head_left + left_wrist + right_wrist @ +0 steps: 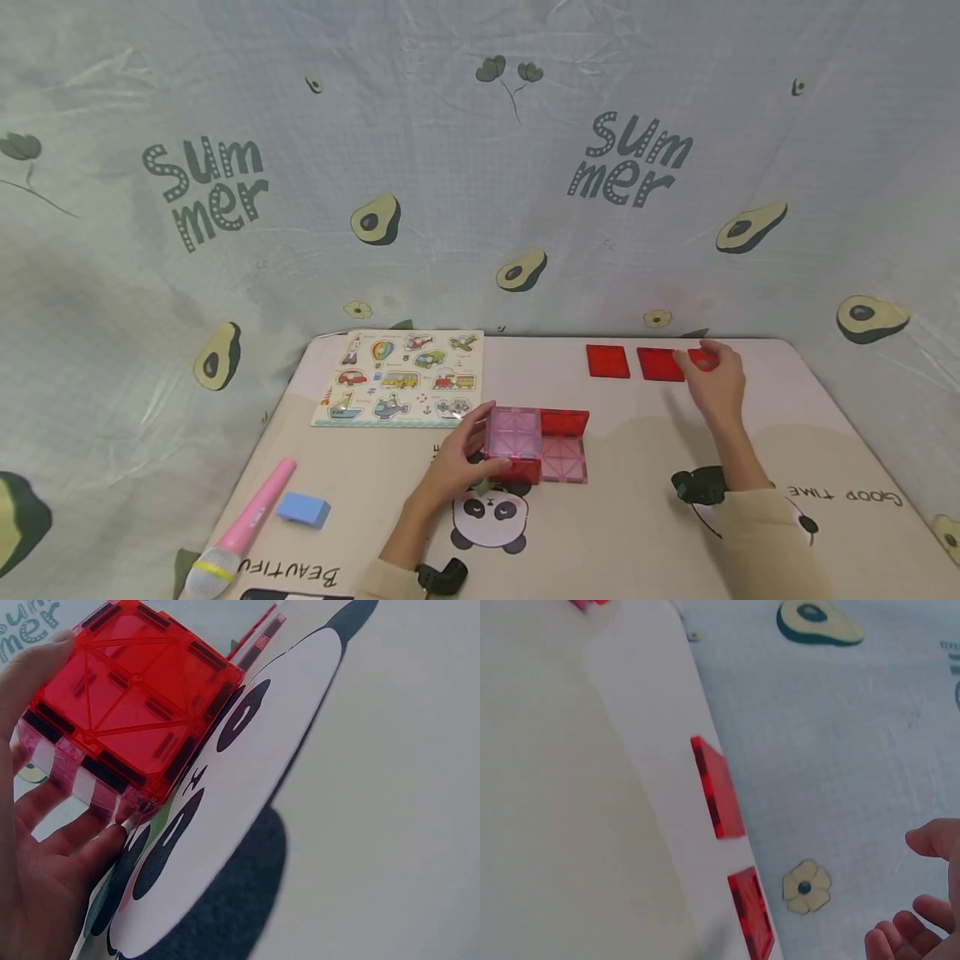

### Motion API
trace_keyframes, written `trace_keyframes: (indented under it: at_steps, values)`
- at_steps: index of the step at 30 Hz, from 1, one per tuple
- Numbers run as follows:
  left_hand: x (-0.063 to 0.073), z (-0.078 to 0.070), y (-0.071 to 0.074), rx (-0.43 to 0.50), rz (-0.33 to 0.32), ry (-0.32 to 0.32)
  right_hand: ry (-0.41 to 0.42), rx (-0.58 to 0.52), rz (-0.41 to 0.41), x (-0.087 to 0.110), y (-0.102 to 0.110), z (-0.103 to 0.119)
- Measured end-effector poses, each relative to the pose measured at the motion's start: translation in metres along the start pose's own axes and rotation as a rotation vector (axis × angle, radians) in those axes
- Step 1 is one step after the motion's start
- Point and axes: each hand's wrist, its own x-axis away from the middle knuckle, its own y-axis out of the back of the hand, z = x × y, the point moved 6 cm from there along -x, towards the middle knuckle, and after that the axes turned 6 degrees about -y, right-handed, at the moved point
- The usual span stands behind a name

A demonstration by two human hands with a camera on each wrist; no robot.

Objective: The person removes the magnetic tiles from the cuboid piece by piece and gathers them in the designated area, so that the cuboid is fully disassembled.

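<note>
Seemingly at a piece-picking step, the left hand (454, 460) grips the tile box (514, 433) on the table (630, 458) while the unclenched right hand (717, 385) is at the rightmost red tile (702, 360), which likely needs pinching next.

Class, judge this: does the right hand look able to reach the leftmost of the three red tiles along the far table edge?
Probably yes: the right hand appears to hold nothing, and the leftmost tile lies uncovered. Only the low middle tile lies between them.

Three loose tiles (607, 362), one tile structure (534, 444), one board (405, 379), one microphone (244, 523), one block (303, 509)
</note>
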Motion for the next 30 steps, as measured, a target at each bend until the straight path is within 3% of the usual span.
trace_keyframes:
  at_steps: [17, 30]
  values:
    - [-0.001, 0.002, 0.000, 0.010, -0.001, -0.004, 0.296, -0.045, 0.112, 0.059, -0.031, 0.028]
    - [-0.001, 0.002, 0.000, -0.006, -0.003, -0.008, 0.422, -0.038, 0.232, 0.095, -0.063, 0.033]
